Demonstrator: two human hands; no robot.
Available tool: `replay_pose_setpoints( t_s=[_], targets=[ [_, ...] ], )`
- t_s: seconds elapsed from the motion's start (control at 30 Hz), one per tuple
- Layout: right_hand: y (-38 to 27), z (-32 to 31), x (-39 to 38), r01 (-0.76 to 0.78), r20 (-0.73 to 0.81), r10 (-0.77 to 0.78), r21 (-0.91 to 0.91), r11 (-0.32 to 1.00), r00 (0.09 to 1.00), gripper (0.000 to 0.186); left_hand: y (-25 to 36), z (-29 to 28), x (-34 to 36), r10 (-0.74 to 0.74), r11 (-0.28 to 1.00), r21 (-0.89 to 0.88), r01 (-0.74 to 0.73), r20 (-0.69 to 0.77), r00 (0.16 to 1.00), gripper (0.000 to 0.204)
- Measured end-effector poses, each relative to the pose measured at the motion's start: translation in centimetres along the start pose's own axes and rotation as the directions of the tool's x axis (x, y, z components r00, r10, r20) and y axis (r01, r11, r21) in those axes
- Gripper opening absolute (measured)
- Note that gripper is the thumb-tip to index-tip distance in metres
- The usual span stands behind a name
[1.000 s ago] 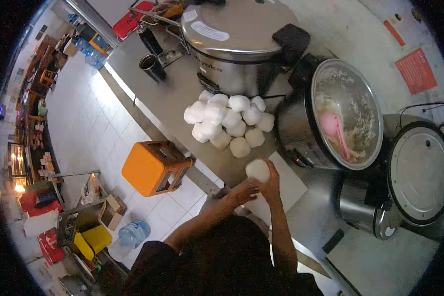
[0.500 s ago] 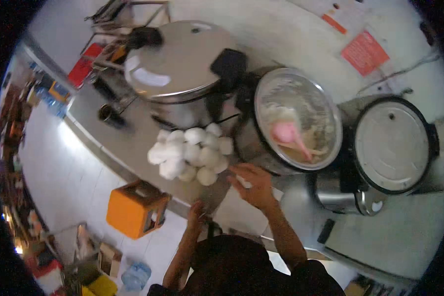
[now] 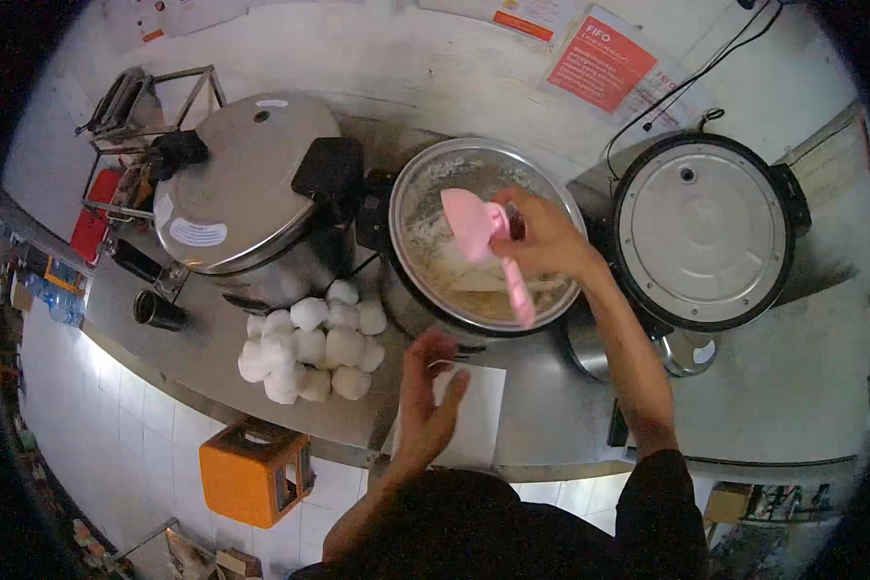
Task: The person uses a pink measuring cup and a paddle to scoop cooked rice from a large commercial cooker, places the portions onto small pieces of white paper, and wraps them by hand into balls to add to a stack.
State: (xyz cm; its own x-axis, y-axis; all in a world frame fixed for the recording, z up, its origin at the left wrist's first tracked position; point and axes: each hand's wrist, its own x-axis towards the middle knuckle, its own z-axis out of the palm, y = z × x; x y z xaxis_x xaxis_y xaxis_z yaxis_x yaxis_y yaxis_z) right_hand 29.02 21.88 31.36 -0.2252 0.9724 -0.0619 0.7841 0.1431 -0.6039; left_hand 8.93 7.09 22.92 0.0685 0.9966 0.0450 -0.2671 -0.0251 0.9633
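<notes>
My right hand [image 3: 546, 232] is closed on a pink rice paddle [image 3: 470, 224], holding it above an uncovered rice cooker [image 3: 425, 169] with cooked rice [image 3: 433, 242] inside. The paddle's broad blade points left and a pink handle slants down toward the front rim; my fingers partly hide where they meet. Below the cooker, my left hand [image 3: 427, 401] hovers by a white paper sheet [image 3: 478, 416], thumb and fingers apart, slightly blurred, with nothing visible in it. To its left lies a heap of round white bundles [image 3: 324, 346], which look like rice portions.
A large lidded cooker [image 3: 251, 164] stands left of the open one, whose raised lid [image 3: 710, 232] is at its right. A dark cup [image 3: 158, 309] sits near the counter's left edge. An orange stool [image 3: 246, 478] stands on the floor. Cables [image 3: 691, 72] hang along the wall.
My right hand went from beside the white bundles up over the cooker and took hold of the pink paddle that lay in it. My left hand moved forward from the counter's edge.
</notes>
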Motion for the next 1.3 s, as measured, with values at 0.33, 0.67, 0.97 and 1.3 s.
replay_pose_setpoints(
  t_s=[0.33, 0.67, 0.97, 1.3],
  targets=[
    [9.4, 5.1, -1.2, 0.047, 0.460, 0.283, -0.585, 0.810, 0.842, 0.050, -1.7, -1.2, 3.6, -0.232, 0.942, -0.239, 0.234, 0.038, 0.972, 0.029],
    [8.9, 3.8, 3.3, 0.183, 0.373, 0.050, -0.562, 0.807, 0.926, 0.020, -5.1, -2.3, 8.3, -0.108, 0.993, -0.075, 0.091, -0.259, 0.960, 0.028],
    [13.9, 10.0, 9.2, 0.037, 0.261, 0.129, -0.549, 0.835, 0.957, 0.023, -3.8, -0.5, 7.5, -0.381, 0.912, -0.255, 0.321, -0.238, 0.894, 0.036],
    [9.4, 10.4, 6.3, 0.220, 0.437, -0.039, -0.373, 0.901, 0.899, 0.035, -4.3, -1.0, 7.4, -0.476, 0.873, -0.284, 0.397, -0.318, 0.820, 0.043]
  ],
)
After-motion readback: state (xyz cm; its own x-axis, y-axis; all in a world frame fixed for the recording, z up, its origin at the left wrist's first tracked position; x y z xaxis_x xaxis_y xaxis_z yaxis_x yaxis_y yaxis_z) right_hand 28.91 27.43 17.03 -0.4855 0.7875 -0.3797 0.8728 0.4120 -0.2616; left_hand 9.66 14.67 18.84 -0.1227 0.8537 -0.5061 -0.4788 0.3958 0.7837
